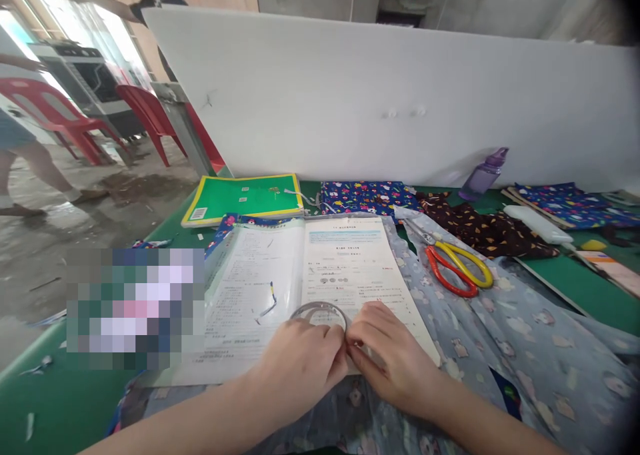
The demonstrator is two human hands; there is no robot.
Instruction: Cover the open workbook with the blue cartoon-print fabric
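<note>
An open book [310,275] lies on pale blue printed fabric [500,348] in front of me. At the bottom of its spine rests a roll of clear tape [320,314]. My left hand [300,365] is curled with its fingertips on the roll's near side. My right hand [390,358] is also closed, its thumb and fingers pinching at the roll's right edge, where the tape end seems to be. Both hands meet at the book's lower edge.
Scissors with red and yellow handles [457,265] lie right of the book. A green book [245,198], blue and brown fabric pieces [367,196], and a purple bottle [483,175] sit behind, against a white board [400,95]. Red chairs [145,118] and a person stand far left.
</note>
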